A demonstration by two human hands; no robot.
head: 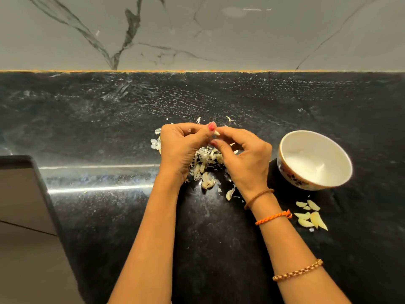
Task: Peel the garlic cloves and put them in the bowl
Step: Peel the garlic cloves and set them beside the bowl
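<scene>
My left hand (183,148) and my right hand (243,156) meet above the black counter, and their fingertips pinch one small garlic clove (217,133) between them. Beneath the hands lies a heap of papery skins and unpeeled cloves (206,165). One more clove (230,194) rests by my right wrist. A white bowl (285,145) with a flowered outside stands to the right, tilted, and its inside looks bare. Several peeled cloves (311,217) lie on the counter in front of the bowl.
The black stone counter (109,119) runs back to a grey marbled wall (197,34). A dark tray-like slab (24,194) fills the left near corner. Bits of skin (156,144) are scattered left of and behind the hands.
</scene>
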